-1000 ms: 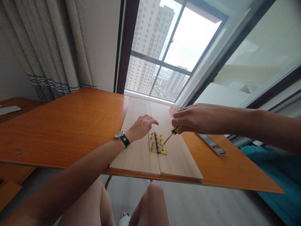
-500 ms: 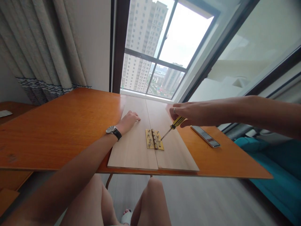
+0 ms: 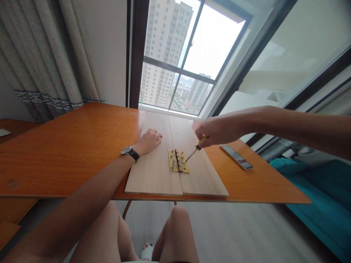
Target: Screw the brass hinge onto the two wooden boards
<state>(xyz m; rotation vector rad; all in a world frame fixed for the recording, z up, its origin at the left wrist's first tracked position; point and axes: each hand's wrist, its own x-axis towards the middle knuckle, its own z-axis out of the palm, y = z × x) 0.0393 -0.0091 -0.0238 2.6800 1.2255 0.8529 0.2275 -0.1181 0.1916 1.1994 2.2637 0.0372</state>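
Observation:
My right hand is closed around the yellow-and-black handle of a screwdriver. The screwdriver slants down to the left, its tip at the right leaf of a brass hinge. That hinge lies open across the seam between two pale wooden boards, the left board and the right board. Several screws stand in the hinge leaves; one hole near the right leaf's front corner looks bare. My left hand, with a watch at the wrist, rests on the left board, fingers curled in; whatever they may hold is hidden.
The boards lie on an orange-brown wooden table, near its front edge. A phone lies to their right. Behind the table is a window, with a curtain at the left. A teal sofa stands at the right.
My right hand has turned on the screwdriver handle, the wrist now more bent, while the tip stays at the hinge's right leaf. My left fingers have curled in slightly. The view has shifted a little.

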